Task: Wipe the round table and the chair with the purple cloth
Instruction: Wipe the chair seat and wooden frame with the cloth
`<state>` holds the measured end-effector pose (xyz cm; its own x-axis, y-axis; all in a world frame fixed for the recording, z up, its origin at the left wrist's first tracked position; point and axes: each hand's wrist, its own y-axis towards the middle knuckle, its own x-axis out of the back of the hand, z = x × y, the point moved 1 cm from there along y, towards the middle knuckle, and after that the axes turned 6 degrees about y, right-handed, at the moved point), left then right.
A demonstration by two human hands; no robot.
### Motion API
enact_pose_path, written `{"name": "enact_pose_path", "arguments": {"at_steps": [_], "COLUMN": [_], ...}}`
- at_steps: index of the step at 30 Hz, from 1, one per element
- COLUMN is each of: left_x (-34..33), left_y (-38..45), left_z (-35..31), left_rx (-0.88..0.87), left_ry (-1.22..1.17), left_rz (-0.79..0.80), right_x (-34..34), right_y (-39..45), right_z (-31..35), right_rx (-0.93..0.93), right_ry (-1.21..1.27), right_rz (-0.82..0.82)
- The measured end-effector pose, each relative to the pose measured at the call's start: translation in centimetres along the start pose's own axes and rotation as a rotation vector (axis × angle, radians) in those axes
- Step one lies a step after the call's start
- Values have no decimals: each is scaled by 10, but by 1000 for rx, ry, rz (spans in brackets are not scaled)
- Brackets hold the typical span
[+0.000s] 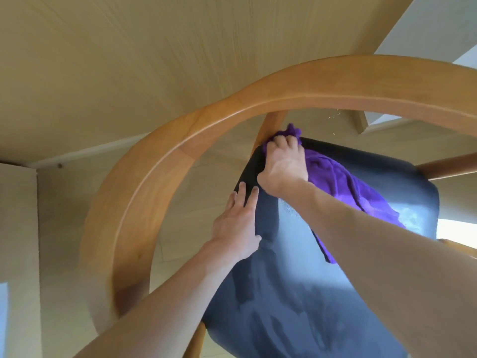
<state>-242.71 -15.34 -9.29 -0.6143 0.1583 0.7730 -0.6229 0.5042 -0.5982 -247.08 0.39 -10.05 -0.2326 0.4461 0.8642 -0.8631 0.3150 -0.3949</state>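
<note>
Forearms enter from the bottom of the frame, one from the lower left and one from the lower right, both bare. Between them, in the lower centre, lies the dark blue padded seat (296, 306) of the chair, its surface showing lighter streaks and smears.

Left hand (237, 223), at centre frame, lies flat on the left edge of the seat, palm down, fingers straight and close together, gripping nothing.

Right hand (282, 164), just above and to the right of it, is closed over a bunched end of the purple cloth (343, 187) at the far left corner of the seat, fingers curled down and clamped on the fabric. The rest of the cloth trails toward the lower right across the seat, passing beneath the right forearm, with a folded edge showing below the arm at right of centre.

Curved wooden backrest rail (180, 140) of the chair arcs from the lower left, over the top of both hands, to the right edge of the frame. A wooden post (268, 127) runs from the rail down to the seat corner, just beside the bunched cloth.

Pale wood round table (154, 60) fills the upper left and upper centre of the frame, beyond the rail. Light flooring (180, 182) shows through the gap between rail and seat.
</note>
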Motion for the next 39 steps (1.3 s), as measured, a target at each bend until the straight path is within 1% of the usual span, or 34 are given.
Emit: {"name": "enact_pose_path", "arguments": {"at_steps": [3, 4, 5, 6, 7, 9, 10, 11, 13, 15, 17, 19, 21, 22, 23, 24, 27, 28, 30, 32, 33, 36, 37, 39], "left_x": [1, -1, -3, -6, -9, -14, -17, -19, -22, -25, -26, -27, -27, -27, -28, -29, -30, -31, -34, -34, -34, -32, -32, -33], "left_y": [-1, -2, -5, -9, -11, -15, -15, -13, -12, -11, -11, -11, -11, -10, -10, -11, -11, -11, -10, -10, -10, -10, -10, -10], "left_z": [5, 7, 7, 8, 8, 8, 8, 8, 9, 9, 8, 7, 5, 4, 3, 2, 1, 2, 4, 5, 6, 6, 6, 6], "left_rx": [-17, -27, -35, -43, -50, -58, -57, -54, -43, -28, -14, -2, 9, 9, 5, 6, 15, 10, -4, -5, -2, 9, 12, 13], "left_ry": [-12, -14, -12, -5, 11, 43, 49, 47, 38, 30, 31, 31, 29, 28, 28, 29, 36, 39, 40, 33, 27, 27, 26, 11], "left_rz": [38, 45, 54, 59, 63, 65, 59, 54, 50, 36, 30, 34, 28, 23, 21, 18, 2, 5, 4, -3, -2, 17, 13, 0], "right_x": [-13, -17, -15, -10, -5, 2, 1, -5, -24, -34, -35, -28, -16, -10, -5, -1, 6, 3, -4, -18, -25, -37, -36, -25], "right_y": [-34, -39, -37, -30, -21, -9, -6, -6, -15, -24, -37, -53, -62, -61, -57, -50, -29, -21, -7, -5, -8, -29, -34, -38], "right_z": [9, 9, 8, 8, 7, 7, 7, 9, 14, 15, 9, -3, -18, -26, -33, -39, -39, -31, -6, 17, 24, 25, 19, 7], "right_rx": [303, 357, 360, 326, 275, 169, 140, 138, 161, 179, 281, 399, 463, 469, 429, 346, 17, -54, -98, -37, 28, 321, 398, 471], "right_ry": [-87, -75, -39, 0, 21, -20, -65, -116, -176, -130, -106, -84, -56, -73, -88, -73, 129, 186, 197, 72, 0, -155, -132, -3], "right_rz": [98, 134, 158, 151, 107, -22, -44, -32, 23, 38, 53, 119, 186, 187, 170, 123, -104, -124, -72, -4, 12, 56, 79, 145]}}
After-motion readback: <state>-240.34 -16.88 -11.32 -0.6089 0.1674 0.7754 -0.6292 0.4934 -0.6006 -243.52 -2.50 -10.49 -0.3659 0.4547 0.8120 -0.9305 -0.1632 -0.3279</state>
